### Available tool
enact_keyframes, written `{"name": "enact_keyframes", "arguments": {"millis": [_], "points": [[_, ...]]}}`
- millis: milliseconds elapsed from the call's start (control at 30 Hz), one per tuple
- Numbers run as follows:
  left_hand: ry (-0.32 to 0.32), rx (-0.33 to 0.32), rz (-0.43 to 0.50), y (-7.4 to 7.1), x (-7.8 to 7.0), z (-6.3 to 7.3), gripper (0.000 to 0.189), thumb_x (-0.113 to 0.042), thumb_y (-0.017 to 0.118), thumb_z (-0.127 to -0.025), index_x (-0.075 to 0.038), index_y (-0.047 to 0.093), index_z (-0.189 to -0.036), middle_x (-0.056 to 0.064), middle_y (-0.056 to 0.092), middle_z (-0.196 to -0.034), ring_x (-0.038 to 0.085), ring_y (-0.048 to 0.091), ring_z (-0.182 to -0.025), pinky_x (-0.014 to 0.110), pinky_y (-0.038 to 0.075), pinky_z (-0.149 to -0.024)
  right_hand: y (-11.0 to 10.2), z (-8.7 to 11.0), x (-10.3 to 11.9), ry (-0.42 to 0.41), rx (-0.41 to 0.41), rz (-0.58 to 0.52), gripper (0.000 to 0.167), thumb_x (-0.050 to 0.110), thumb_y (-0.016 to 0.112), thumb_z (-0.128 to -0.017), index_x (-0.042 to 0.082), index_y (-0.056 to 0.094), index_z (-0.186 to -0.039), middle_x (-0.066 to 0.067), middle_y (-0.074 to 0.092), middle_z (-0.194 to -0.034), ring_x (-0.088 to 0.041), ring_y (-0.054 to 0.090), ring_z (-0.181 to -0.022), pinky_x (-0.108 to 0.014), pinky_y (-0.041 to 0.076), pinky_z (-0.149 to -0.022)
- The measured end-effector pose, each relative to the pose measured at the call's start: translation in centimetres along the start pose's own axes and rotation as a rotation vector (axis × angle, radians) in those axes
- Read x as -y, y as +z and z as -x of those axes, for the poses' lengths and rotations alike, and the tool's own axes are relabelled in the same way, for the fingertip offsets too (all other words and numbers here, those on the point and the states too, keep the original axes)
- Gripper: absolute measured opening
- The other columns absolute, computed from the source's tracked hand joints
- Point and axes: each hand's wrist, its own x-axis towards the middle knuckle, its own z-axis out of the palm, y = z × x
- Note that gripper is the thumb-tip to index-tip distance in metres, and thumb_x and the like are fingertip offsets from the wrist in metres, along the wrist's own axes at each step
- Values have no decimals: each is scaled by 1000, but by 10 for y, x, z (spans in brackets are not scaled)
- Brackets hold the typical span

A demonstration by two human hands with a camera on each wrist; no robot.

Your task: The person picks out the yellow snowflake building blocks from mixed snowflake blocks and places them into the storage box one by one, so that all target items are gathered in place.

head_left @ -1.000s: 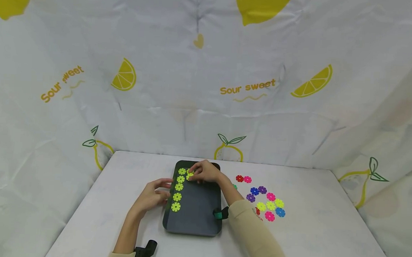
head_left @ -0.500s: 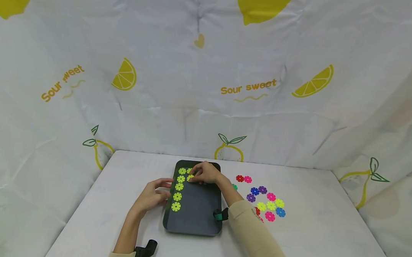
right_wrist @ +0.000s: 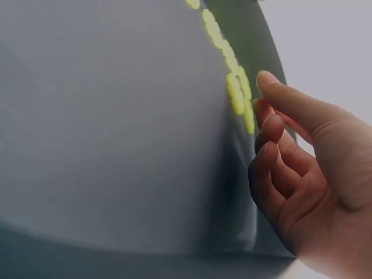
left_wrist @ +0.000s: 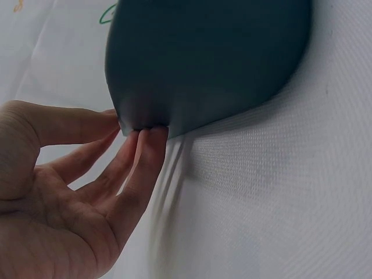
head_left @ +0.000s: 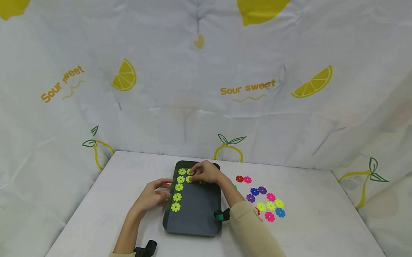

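Observation:
A dark grey rectangular tray [head_left: 202, 216] bears several yellow notched plastic discs. They form a column along its left side, with two more beside the top ones. My right hand [head_left: 207, 172] is over the tray's far end, fingers bent, fingertips right at the second column's lower yellow disc [head_left: 188, 179]. In the right wrist view a gap shows between thumb and index finger, and the yellow discs [right_wrist: 236, 93] lie flat beside the fingertips. My left hand [head_left: 153, 194] touches the tray's left edge with extended fingers; the left wrist view shows the fingertips [left_wrist: 152, 135] at the rim.
On the white table [head_left: 312, 232], right of the tray, lie loose notched discs in several colours, among them a pink disc [head_left: 269, 216], a blue disc [head_left: 279, 212] and a purple disc [head_left: 250, 198]. The right sleeve [head_left: 256, 234] hides part of the group. A printed curtain [head_left: 178, 119] hangs behind.
The yellow disc at my right fingertips has shifted slightly left and nearer, into line with the second disc of the left column. My left hand and the tray have stayed put.

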Motion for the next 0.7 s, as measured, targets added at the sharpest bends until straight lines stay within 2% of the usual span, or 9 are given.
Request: {"name": "enact_keyframes", "arguments": {"millis": [333,433,633,700], "points": [[14,1,2,-1,1,1,57,2,69,-90,-7,65,-146,22,68,-134,22,72,-88,35,62,-75,-20,15,7,-81,-10,-54,34,14,79,-99,-5,73,-126,-29,79,-102,-11,65,-64,-25,53,-61],[17,2,7,-1,1,1,58,2,69,-90,-7,65,-146,22,68,-133,22,72,-89,35,62,-74,-27,23,6,-83,-20,-53,36,16,79,-99,-5,73,-127,-29,79,-103,-13,65,-65,-26,53,-61],[14,4,7,0,0,1,59,2,69,-89,-6,64,-147,21,69,-134,22,73,-91,36,63,-75,-42,41,4,-97,-69,-33,36,19,80,-98,-1,74,-126,-17,77,-96,-15,66,-66,-28,57,-64],[13,3,5,0,1,1,59,2,69,-89,-7,64,-148,21,69,-134,22,73,-91,36,63,-75,-48,48,3,-103,-90,-31,34,20,80,-98,0,75,-126,-14,76,-96,-20,67,-68,-31,59,-64]]}}
